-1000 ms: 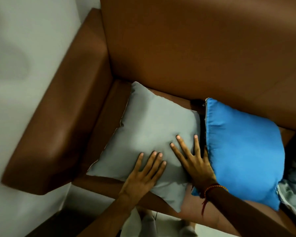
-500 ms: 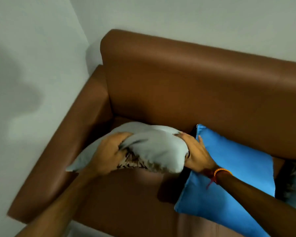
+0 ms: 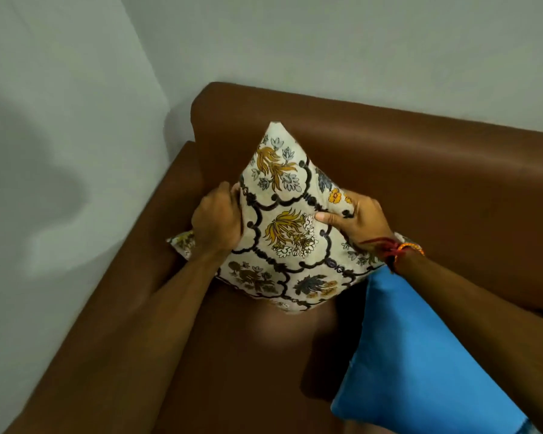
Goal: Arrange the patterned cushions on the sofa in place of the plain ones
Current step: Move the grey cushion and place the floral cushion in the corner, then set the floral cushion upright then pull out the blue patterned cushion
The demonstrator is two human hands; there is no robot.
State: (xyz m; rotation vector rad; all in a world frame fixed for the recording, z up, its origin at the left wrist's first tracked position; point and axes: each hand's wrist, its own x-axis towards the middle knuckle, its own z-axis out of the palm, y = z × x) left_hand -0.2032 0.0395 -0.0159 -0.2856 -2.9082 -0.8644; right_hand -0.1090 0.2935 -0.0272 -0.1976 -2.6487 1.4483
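I see the patterned cushion (image 3: 282, 233) held up over the left end of the sofa (image 3: 420, 189), near the corner where the backrest meets the armrest (image 3: 113, 296). It stands on a point, tilted, one corner up against the backrest and the lowest corner hanging just over the seat; I cannot tell for sure whether that low corner touches the leather. Its cream face, with yellow and grey-blue flowers inside dark scalloped lines, is turned toward me.

My left hand (image 3: 215, 222) grips the cushion's left edge, fingers (image 3: 232, 191) curled tight into the fabric, and a small corner of the cover pokes out beyond the wrist. My right hand (image 3: 358, 219) clamps the right edge, thumb pressed flat on the printed face and the rest of the fingers wrapped behind, out of my sight. Red and orange thread bands (image 3: 398, 249) circle the right wrist.

Just right of the patterned one, a plain blue cushion (image 3: 420, 361) lies on the seat, leaning toward the backrest, its upper corner under my right forearm and close to the patterned cushion's lower right edge. Pale grey walls (image 3: 76, 120) meet behind the sofa's corner, with a soft shadow on the left one.
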